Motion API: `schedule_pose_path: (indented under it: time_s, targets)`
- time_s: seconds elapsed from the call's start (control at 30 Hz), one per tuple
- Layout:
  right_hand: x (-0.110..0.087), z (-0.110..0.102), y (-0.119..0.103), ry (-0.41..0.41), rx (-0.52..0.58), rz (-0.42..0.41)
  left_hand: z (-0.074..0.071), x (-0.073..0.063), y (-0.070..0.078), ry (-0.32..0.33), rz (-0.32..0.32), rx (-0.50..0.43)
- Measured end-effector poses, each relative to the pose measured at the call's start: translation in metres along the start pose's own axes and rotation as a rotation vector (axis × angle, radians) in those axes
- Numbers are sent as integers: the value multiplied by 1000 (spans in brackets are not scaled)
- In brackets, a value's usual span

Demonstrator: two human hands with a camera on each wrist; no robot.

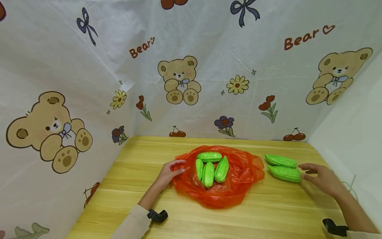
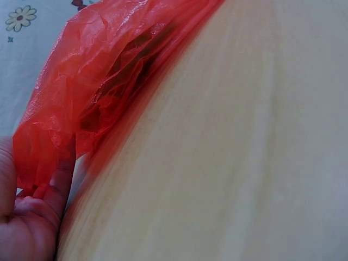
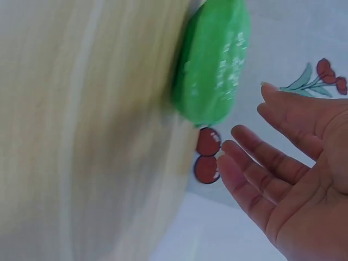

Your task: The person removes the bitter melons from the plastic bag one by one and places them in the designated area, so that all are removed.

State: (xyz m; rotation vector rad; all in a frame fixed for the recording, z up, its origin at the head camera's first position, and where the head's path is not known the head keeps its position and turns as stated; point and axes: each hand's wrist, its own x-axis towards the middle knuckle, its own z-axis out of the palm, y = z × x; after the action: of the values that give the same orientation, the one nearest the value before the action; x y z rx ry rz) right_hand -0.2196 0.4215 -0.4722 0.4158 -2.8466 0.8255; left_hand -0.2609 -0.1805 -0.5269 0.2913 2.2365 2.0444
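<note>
A red plastic bag point(image 1: 250, 166) lies spread on the table with several bright green bitter melons point(image 1: 208, 174) in its opening. At its left edge my left hand point(image 1: 168, 174) holds the film between thumb and fingers; the left wrist view shows the red film point(image 2: 60, 114) between them. Right of the bag, two more bitter melons point(image 1: 285, 173) lie side by side on the wood. My right hand point(image 1: 323, 179) is beside their right ends, fingers spread and holding nothing. In the right wrist view a gap separates its fingertips from the nearer bitter melon point(image 3: 215, 65).
The wooden table point(image 1: 134, 159) meets a printed bear cloth point(image 1: 209, 119) at the back and left. A plain white wall point(image 1: 358, 132) stands close to the right hand. A thin pale cord point(image 1: 353, 189) shows near the right wrist.
</note>
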Motion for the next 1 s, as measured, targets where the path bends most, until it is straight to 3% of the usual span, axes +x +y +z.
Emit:
schedule_pose_path:
  time_s: [0.07,0.2,0.63,1.0]
  targets:
    - [2,-2,-9,21,-57,1,-1,-1,3,-14,5,-4]
    - [5,-7,-32,32,-58,-6,-4,4,-6,-24,-1,0]
    - [12,0,-112,177,112,-79,-3,7,-21,-2,11,-11]
    - [17,21,-161,163,160,-121,-5,9,-22,0,38,10]
